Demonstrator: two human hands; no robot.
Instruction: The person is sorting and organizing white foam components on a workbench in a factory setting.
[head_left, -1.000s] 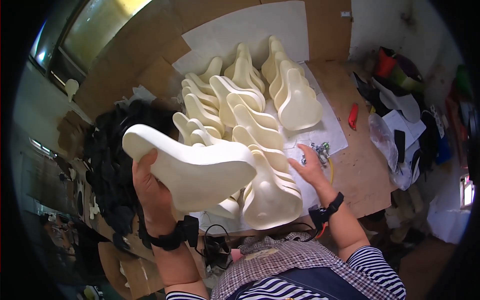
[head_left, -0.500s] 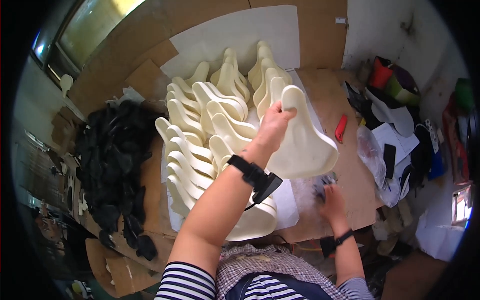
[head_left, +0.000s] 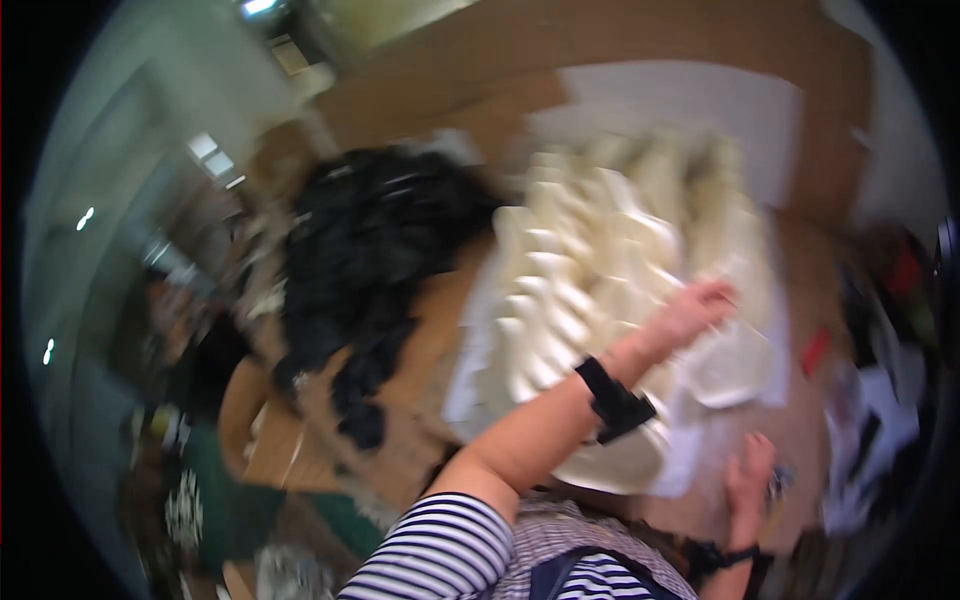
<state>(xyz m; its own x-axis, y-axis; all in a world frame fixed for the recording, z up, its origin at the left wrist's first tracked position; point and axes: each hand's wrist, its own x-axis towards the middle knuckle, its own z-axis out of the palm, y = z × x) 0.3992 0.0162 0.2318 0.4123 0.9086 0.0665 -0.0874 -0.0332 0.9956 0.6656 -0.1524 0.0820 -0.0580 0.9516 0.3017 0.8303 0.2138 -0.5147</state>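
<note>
The picture is smeared by motion. My left hand [head_left: 692, 310] reaches across to the right over a spread of cream moulded foam shapes [head_left: 590, 270]. Its fingers are at the edge of one cream piece [head_left: 735, 365] that lies at the right end of the spread, but the blur hides whether they still grip it. My right hand [head_left: 750, 475] lies low near the table's front edge, fingers stretched out flat, next to a small dark object [head_left: 782, 482]. Both wrists wear black bands.
A white sheet [head_left: 700, 100] lies under the cream shapes on the brown table. A heap of black pieces [head_left: 370, 260] fills the left side. A small red item [head_left: 815, 350] and mixed clutter sit at the right. A cardboard box [head_left: 270, 440] stands lower left.
My head has swung left, so the scene shifted right and blurred. The cream piece my left hand held up now lies low at the right end of the spread.
</note>
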